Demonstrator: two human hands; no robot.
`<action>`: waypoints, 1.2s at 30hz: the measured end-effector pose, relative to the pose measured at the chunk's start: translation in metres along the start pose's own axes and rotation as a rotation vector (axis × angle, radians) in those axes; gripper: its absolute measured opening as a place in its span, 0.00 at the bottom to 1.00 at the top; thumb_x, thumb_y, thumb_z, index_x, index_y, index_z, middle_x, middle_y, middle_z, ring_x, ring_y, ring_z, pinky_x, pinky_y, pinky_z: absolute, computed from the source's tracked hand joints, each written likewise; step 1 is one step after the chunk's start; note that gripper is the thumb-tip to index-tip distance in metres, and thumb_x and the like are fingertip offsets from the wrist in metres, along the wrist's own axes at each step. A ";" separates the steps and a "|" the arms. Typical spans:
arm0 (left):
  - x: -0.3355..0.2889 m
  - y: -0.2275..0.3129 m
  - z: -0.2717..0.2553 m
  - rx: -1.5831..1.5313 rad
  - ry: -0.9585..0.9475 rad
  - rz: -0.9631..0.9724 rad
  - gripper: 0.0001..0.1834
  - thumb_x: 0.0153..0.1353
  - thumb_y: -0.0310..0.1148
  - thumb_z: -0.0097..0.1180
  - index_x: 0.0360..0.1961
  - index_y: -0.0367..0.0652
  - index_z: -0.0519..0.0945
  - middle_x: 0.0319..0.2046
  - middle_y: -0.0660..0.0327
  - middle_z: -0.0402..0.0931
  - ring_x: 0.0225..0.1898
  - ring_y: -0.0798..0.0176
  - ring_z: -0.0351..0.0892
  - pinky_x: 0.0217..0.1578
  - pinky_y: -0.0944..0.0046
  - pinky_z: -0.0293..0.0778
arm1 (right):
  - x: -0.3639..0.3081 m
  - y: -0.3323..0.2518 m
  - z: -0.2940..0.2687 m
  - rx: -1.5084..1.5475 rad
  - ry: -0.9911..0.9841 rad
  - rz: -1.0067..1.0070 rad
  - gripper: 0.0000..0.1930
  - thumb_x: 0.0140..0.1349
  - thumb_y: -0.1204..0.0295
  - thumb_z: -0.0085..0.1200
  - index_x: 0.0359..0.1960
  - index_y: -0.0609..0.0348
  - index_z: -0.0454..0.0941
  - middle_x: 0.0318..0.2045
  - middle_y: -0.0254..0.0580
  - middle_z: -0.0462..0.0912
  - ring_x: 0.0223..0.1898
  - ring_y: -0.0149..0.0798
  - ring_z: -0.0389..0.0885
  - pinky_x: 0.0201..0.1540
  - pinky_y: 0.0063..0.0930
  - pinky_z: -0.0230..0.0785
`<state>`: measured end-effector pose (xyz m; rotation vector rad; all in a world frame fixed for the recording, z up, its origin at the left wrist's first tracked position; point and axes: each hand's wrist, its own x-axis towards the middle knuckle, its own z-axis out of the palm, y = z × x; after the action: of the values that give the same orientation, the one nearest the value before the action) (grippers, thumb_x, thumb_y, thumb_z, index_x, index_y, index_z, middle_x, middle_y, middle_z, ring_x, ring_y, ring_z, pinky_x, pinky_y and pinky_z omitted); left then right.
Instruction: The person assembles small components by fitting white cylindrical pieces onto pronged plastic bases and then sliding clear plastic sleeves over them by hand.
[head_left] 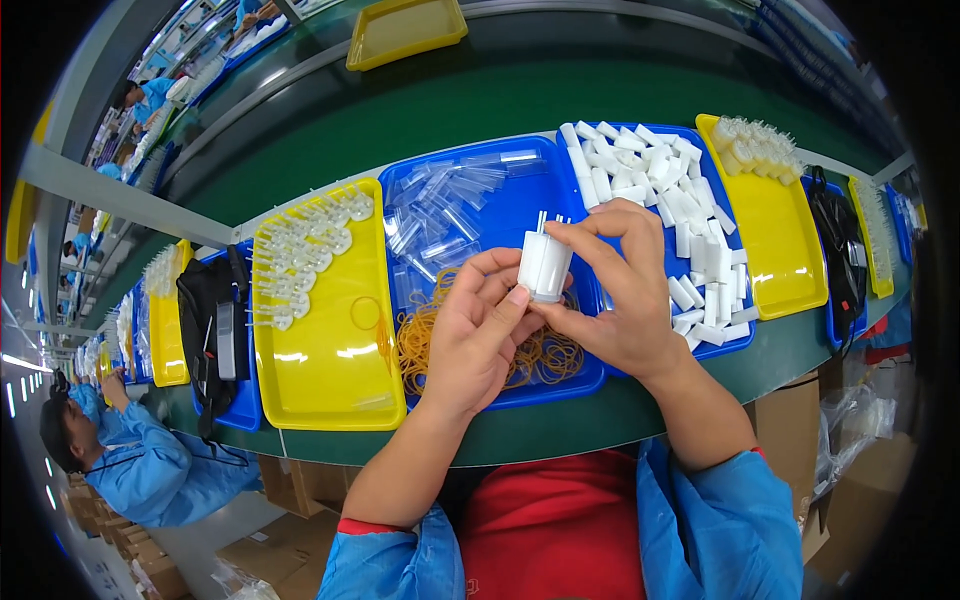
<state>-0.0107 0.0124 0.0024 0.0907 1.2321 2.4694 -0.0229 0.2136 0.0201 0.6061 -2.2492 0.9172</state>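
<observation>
Both hands hold a white block with thin pins (545, 262) upright over the middle blue tray (525, 210). My left hand (475, 340) is closed round its left side and lower end, thumb in front. With thumb and fingers, my right hand (630, 295) grips its right side and upper edge, near the pins. Clear plastic tubes (430, 210) lie in that tray, with a heap of tan rubber bands (420, 345) nearer me, partly behind my left hand. White plastic pieces (610, 160) fill much of the blue tray to the right.
A yellow tray (320, 385) at left holds rows of clear round parts with pins (318, 235). Another yellow tray (785, 270) at right holds similar parts. Dark items (220, 320) lie in a blue tray farther left. A person in blue (160, 470) sits at left; cardboard boxes (785, 430) stand below right.
</observation>
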 end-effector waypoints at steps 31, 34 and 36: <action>0.001 0.007 -0.001 -0.114 -0.008 0.004 0.26 0.77 0.23 0.53 0.73 0.35 0.65 0.70 0.38 0.75 0.72 0.35 0.80 0.72 0.42 0.80 | 0.004 0.000 0.000 -0.044 -0.022 -0.088 0.38 0.41 0.65 0.88 0.60 0.53 0.88 0.57 0.42 0.84 0.66 0.55 0.78 0.70 0.50 0.72; 0.002 0.011 -0.006 -0.085 0.049 0.086 0.25 0.77 0.23 0.54 0.72 0.36 0.66 0.70 0.39 0.75 0.70 0.37 0.81 0.70 0.42 0.81 | 0.015 -0.008 -0.005 0.071 -0.058 -0.001 0.36 0.47 0.64 0.86 0.60 0.55 0.88 0.57 0.45 0.84 0.66 0.56 0.78 0.70 0.50 0.72; 0.006 0.016 -0.014 -0.024 0.159 0.248 0.24 0.76 0.24 0.56 0.70 0.37 0.68 0.68 0.43 0.76 0.68 0.40 0.83 0.68 0.44 0.82 | 0.025 -0.006 -0.007 0.205 -0.085 0.083 0.27 0.59 0.65 0.80 0.59 0.57 0.87 0.55 0.47 0.85 0.62 0.57 0.81 0.67 0.52 0.75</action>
<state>-0.0238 -0.0048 0.0052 0.0435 1.3262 2.7493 -0.0340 0.2106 0.0441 0.6577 -2.2863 1.1949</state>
